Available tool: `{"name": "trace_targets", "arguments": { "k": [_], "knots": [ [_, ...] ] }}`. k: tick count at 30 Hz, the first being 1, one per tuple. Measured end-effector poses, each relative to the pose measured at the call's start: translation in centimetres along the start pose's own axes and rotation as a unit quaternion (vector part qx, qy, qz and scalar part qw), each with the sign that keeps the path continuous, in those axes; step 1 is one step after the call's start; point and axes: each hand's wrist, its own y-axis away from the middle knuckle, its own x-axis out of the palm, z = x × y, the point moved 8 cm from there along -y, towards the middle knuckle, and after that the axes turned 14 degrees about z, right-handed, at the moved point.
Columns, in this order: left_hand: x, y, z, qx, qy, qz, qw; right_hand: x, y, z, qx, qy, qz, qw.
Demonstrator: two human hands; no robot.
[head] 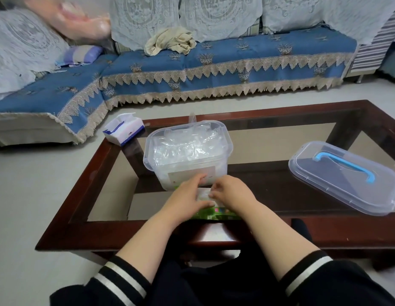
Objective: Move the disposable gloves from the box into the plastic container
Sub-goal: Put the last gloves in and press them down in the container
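Green box point(214, 212) lies under both forearms, left hand point(187, 198) gripping it, right hand point(233, 192) pinching gloves point(204, 195).

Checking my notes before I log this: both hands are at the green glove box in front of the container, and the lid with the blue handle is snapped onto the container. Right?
Not quite. The lid lies on the table, right of the open container. The head view shows it. Both hands, left and right, are at the green glove box.

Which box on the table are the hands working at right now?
The green glove box at the near edge, under both hands; the white tissue pack sits untouched at the far-left corner.
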Motion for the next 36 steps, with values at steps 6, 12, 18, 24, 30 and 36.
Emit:
{"name": "trace_targets", "arguments": {
  "k": [6,12,18,24,30,36],
  "knots": [
    [0.3,-0.5,1.1,-0.026,-0.007,0.005,1.0,-1.0,0.2,0.0,-0.002,0.046,-0.047,0.998],
    [0.3,-0.5,0.6,-0.032,-0.038,0.003,0.999,-3.8,2.2,1.0,-0.036,0.043,-0.193,0.98],
    [0.6,-0.7,1.0,-0.035,-0.052,0.009,0.998,-6.6,6.0,-0.3,-0.089,-0.325,-0.32,0.885],
    [-1.7,0.9,-1.3,0.014,0.247,-0.073,0.966,-6.7,5.4,-2.0,-0.091,-0.399,-0.334,0.849],
    [-2.2,1.7,-6.3,0.079,0.475,0.009,0.876,-6.8,5.2,-1.5,-0.105,-0.413,-0.308,0.85],
    [-4.6,1.0,-8.2,0.118,0.382,-0.014,0.917,-6.9,5.1,-2.3,-0.103,-0.446,-0.296,0.838]
  ]
}}
